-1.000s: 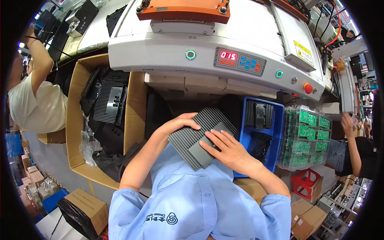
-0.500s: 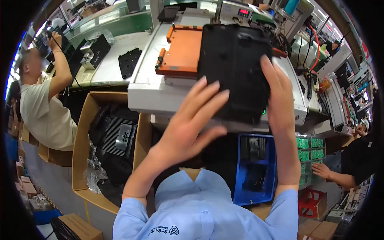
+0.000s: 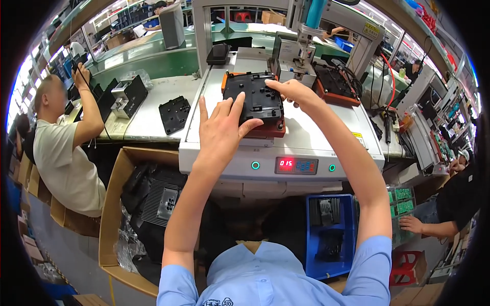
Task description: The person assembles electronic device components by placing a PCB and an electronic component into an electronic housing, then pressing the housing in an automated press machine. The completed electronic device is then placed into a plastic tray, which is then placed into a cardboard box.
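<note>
Lying flat, long axis away from the person, black housing (image 3: 253, 97) under both open-fingered hands' (image 3: 220, 133) grip.

1. The machine (image 3: 306, 137) stands straight ahead, its display panel (image 3: 297, 165) on the near face.
2. The flat housing part (image 3: 253, 97) lies on a fixture plate (image 3: 270, 130) on the machine's top, left of centre.
3. The left hand (image 3: 220, 130) rests on the part's near left edge; the right hand (image 3: 288, 91) touches its far right corner.
4. A second fixture (image 3: 334, 81) sits right of the part, with the press head (image 3: 296, 48) behind and between them.
5. The worktop (image 3: 148, 120) to the left carries another plate (image 3: 174, 113).
6. The cardboard box (image 3: 115, 204) of parts stands near left, below the worktop.
7. The bin (image 3: 329, 234) stands near right, below the machine.
</note>
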A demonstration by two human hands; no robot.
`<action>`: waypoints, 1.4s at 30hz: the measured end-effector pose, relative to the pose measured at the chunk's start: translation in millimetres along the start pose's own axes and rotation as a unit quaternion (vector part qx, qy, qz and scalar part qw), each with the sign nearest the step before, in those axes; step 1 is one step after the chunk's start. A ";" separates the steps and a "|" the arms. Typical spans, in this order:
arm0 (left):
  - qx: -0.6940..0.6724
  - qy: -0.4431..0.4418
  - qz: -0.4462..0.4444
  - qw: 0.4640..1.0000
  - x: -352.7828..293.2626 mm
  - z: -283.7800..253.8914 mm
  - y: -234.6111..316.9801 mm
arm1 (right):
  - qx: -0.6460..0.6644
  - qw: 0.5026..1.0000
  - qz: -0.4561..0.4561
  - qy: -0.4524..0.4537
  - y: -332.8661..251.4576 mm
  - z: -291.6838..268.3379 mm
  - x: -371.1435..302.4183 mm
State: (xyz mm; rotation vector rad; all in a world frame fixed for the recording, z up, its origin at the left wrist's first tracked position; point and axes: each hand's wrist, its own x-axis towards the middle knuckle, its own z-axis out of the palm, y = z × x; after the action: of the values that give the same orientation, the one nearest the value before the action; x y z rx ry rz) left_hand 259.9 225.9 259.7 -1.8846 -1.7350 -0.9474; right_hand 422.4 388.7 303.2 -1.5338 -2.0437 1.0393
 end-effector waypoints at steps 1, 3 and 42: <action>0.033 0.021 0.025 0.999 -0.2 4.7 -3.3 | 0.001 1.000 0.001 0.002 5.0 0.7 3.1; 0.039 0.006 0.031 0.999 1.3 10.2 -6.2 | -0.082 0.996 -0.020 0.000 7.4 0.5 -1.6; 0.023 -0.070 0.062 0.995 -2.0 14.8 14.7 | -0.204 0.950 -0.102 0.214 -18.2 19.3 7.0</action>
State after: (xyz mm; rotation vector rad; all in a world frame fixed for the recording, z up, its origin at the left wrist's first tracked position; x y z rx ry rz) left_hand 277.3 232.6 250.3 -2.0451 -1.6775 -0.7392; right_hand 395.1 386.5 303.3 -1.5212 -2.1128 0.1799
